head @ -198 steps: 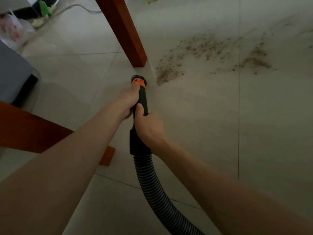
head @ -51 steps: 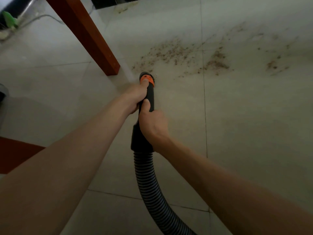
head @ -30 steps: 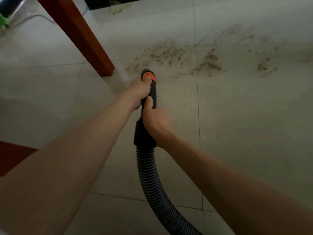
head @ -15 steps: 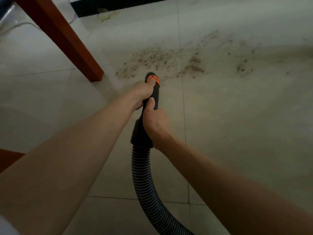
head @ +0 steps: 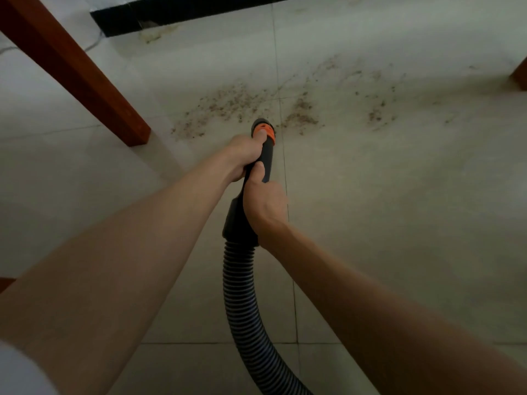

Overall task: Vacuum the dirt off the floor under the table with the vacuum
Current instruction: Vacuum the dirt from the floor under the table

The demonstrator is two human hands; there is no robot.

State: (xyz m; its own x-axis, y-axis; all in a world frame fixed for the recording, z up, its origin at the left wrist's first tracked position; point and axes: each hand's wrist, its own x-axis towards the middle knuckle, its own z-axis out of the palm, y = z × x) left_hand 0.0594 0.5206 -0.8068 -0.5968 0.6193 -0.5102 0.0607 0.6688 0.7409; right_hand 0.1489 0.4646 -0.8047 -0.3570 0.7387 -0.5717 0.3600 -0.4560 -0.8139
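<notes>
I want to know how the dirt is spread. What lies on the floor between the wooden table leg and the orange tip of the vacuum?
In the head view, scattered brown dirt lies on the pale tiles between the table leg and the vacuum's orange tip.

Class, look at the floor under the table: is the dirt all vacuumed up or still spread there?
Still spread. Brown dirt speckles the floor beyond the vacuum nozzle.

Both my arms reach forward to frame centre. My left hand (head: 244, 155) curls in a grip farther out; my right hand (head: 263, 202) grips just behind, thumb forward.
</notes>
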